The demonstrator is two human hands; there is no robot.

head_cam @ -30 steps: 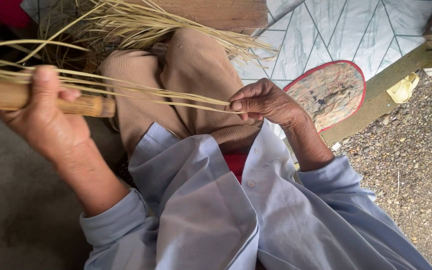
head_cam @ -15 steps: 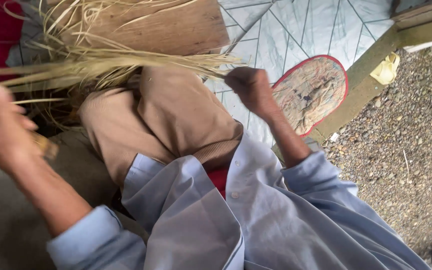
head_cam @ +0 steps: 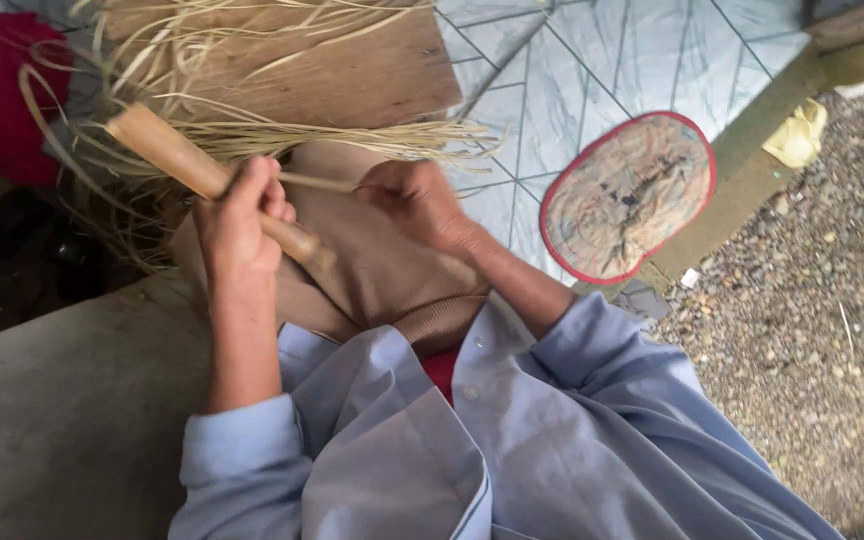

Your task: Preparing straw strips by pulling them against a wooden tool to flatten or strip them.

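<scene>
The left hand [head_cam: 237,225] is closed around a wooden stick [head_cam: 207,180] that slants from far left toward the near right, over the person's lap [head_cam: 372,270]. Just right of it, the right hand [head_cam: 417,200] meets a thin strip running from the stick. A loose bundle of straw strips [head_cam: 252,130] spreads behind both hands, lying across a wooden board [head_cam: 352,70] at the far side. Right of the board lies a patterned floor mat [head_cam: 592,70], and on it, right of the right hand, rests an oval hand fan [head_cam: 627,195]. Farther right, past a raised edge, is gravel ground [head_cam: 812,300]. A concrete slab [head_cam: 62,400] sits near left.
</scene>
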